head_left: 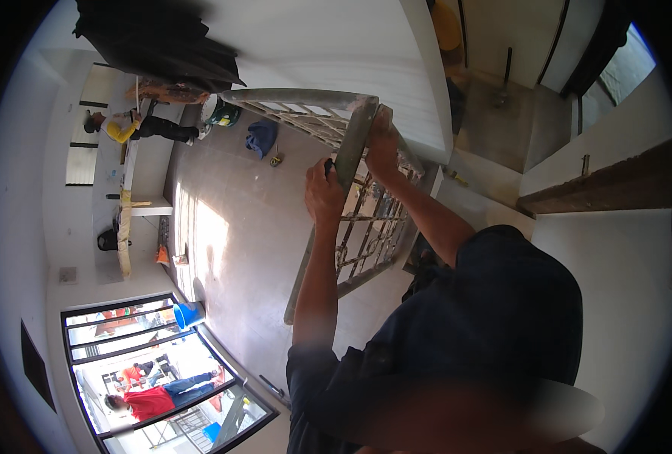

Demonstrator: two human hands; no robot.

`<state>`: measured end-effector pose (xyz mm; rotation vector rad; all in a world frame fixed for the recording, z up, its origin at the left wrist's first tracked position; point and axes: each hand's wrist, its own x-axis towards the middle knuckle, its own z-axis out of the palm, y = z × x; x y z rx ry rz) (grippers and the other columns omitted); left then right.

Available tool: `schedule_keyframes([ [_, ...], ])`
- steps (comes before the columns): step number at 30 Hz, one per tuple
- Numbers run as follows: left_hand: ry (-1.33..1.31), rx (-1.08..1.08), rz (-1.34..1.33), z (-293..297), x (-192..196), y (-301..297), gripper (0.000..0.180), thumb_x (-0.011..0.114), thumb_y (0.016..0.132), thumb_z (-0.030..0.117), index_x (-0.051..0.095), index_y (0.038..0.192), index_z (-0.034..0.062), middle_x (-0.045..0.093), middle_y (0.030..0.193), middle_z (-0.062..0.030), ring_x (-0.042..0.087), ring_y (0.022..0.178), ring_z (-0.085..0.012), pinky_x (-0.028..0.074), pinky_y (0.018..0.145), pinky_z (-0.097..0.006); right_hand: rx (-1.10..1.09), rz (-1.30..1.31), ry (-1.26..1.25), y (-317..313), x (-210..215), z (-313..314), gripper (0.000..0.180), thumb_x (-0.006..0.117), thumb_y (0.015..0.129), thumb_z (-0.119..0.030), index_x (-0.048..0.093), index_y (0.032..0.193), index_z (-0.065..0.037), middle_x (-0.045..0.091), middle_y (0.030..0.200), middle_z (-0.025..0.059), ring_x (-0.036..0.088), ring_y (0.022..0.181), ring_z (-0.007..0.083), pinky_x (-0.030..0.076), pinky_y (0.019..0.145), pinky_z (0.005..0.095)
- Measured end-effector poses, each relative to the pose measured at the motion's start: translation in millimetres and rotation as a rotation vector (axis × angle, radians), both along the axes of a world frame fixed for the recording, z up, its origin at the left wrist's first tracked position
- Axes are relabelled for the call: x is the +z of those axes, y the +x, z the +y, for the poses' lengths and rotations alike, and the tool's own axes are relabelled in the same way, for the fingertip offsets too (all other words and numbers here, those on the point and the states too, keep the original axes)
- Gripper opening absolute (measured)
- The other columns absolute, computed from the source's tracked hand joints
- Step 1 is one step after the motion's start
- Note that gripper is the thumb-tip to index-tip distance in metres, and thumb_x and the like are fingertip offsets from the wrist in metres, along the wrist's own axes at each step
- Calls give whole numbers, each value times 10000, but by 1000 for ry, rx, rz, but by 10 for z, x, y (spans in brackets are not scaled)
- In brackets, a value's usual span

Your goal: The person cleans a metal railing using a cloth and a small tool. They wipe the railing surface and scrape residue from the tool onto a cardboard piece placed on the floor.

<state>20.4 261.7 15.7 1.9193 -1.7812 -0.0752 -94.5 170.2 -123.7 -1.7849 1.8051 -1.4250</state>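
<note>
A large grille panel (357,136) with a worn grey-green frame and lattice bars stands tilted in front of me. My left hand (324,195) is closed on the left side of its thick upper rail, and a small dark spot shows at its fingertips, too small to name. On the other side of that rail, my right hand (383,151) grips near the corner, its fingers partly hidden by the frame. A second lattice section (298,117) runs from the corner toward the far left. Both of my forearms reach up to the rail.
Beside the grille rises a white wall (336,45). A blue cloth or bag (261,139) and a tape measure (276,160) lie on the floor. A blue bucket (189,315) stands by the window. One person (120,130) works at the far wall; another (150,401) is outside.
</note>
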Motion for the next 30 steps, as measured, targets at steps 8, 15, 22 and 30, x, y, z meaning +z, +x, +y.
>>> schedule_keyframes([
  [8,-7,-22,-20,-8,-1,-14,267,585,971,158,642,1219,79,644,1116,-167,632,1020,-388,512,837,-492,89,-64,174,-179,-18,-171,932,586,701,101,182,1541,120,367,1510,357,572,953,493,456,885,514],
  [15,-45,-90,-20,-25,28,-22,243,583,969,140,641,1191,61,632,1107,-186,622,1019,-402,504,832,-502,-36,-45,13,-121,112,-174,885,589,707,128,240,1520,106,469,1414,346,598,1054,517,496,819,561],
  [22,-19,-88,-79,-19,40,-49,249,582,965,123,630,1201,58,626,1077,-175,618,1010,-398,494,840,-506,78,-84,163,-370,186,-255,862,592,713,114,301,1522,54,508,1395,334,625,1041,509,515,843,538],
  [30,17,-54,-130,-41,45,-96,256,557,969,112,624,1211,60,634,1105,-172,631,1024,-388,507,840,-501,114,-139,409,-721,313,2,934,598,786,18,200,1613,-157,336,1527,359,580,1116,544,522,920,537],
])
